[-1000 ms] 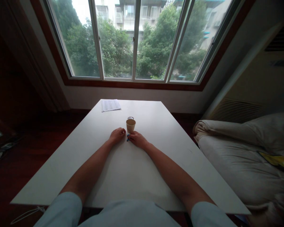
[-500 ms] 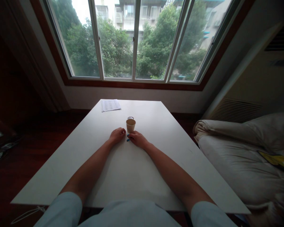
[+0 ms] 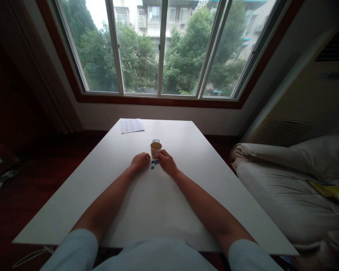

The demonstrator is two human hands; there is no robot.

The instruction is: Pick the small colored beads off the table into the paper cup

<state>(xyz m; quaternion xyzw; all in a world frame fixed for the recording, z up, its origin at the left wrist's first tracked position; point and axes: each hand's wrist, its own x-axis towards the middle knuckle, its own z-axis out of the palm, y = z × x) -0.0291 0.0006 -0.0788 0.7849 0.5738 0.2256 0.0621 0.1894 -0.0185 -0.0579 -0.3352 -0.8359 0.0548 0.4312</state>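
A brown paper cup (image 3: 156, 150) stands upright near the middle of the white table (image 3: 155, 210). In front of it lie several small blue pieces (image 3: 154, 162), too small to name; one (image 3: 152, 167) is nearer to me. My left hand (image 3: 141, 161) rests on the table just left of the cup, its fingers curled; whatever they may hold is hidden. At the cup's front right, my right hand (image 3: 166, 162) is closed with fingers and thumb together. What it pinches, if anything, cannot be made out, nor whether it touches the cup.
Behind the cup lies a thin dark loop-shaped item (image 3: 156, 140). Sheets of printed paper (image 3: 132, 125) lie at the table's far left corner. A cushioned pale sofa (image 3: 271, 180) stands along the right, and a window (image 3: 161, 49) is beyond the table.
My right hand has moved up and away from the blue pieces to the cup's front right side, so more of the pieces show. My left hand has stayed put.
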